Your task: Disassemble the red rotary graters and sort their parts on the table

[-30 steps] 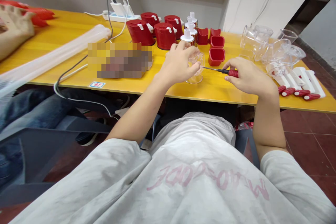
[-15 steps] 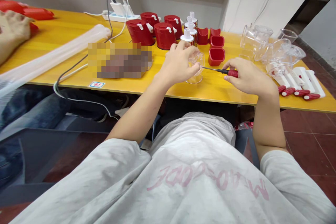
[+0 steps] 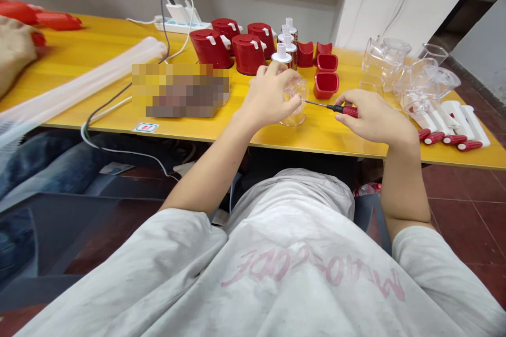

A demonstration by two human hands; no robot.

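Note:
My left hand (image 3: pixel 272 93) is closed around a clear plastic part (image 3: pixel 294 116) with a round rim, low over the front of the yellow table. My fingers cover much of that part. In my right hand (image 3: pixel 366 113) is a screwdriver (image 3: pixel 335 108) with a red and black handle, gripped between thumb and fingers. It lies nearly level, and its thin metal shaft points left, with the tip at the side of the clear part. Whether a screw sits at the tip is too small to tell.
Red housings (image 3: pixel 249 53), white-topped cylinders (image 3: pixel 281 55) and red cups (image 3: pixel 326 84) stand behind my hands. Clear plastic parts (image 3: pixel 429 81) and white pieces with red handles (image 3: pixel 468 126) lie at right. Cables, a power strip (image 3: pixel 185 25) and a long translucent bag (image 3: pixel 98 73) are left, near another person's hand (image 3: pixel 16 52).
My hands, the screwdriver and the clear part have barely moved. At far left, the other person's hand has shifted slightly left.

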